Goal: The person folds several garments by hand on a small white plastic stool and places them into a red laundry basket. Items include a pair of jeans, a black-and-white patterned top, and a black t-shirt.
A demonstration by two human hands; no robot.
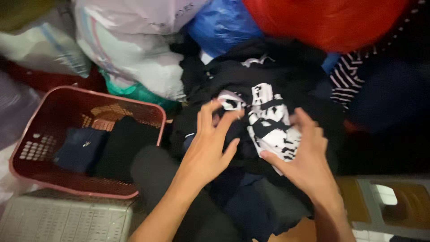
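The black garment with a white print point(268, 121) lay at the centre of the view, on top of a dark heap of clothes point(251, 197); the left hand point(210, 143) rested on its dark folds at nine o'clock of the print, fingers spread and gripping nothing; the right hand point(304, 157) pressed at five o'clock, fingers curled loosely against the cloth, not clenched. At nine o'clock of the heap stood a red basket point(27, 134) holding a folded navy piece point(80, 150) and a black one point(123, 143); by that showing, sorting seemed barely begun, most clothing unhandled. Stuffed bags point(134, 45) crowded twelve o'clock.
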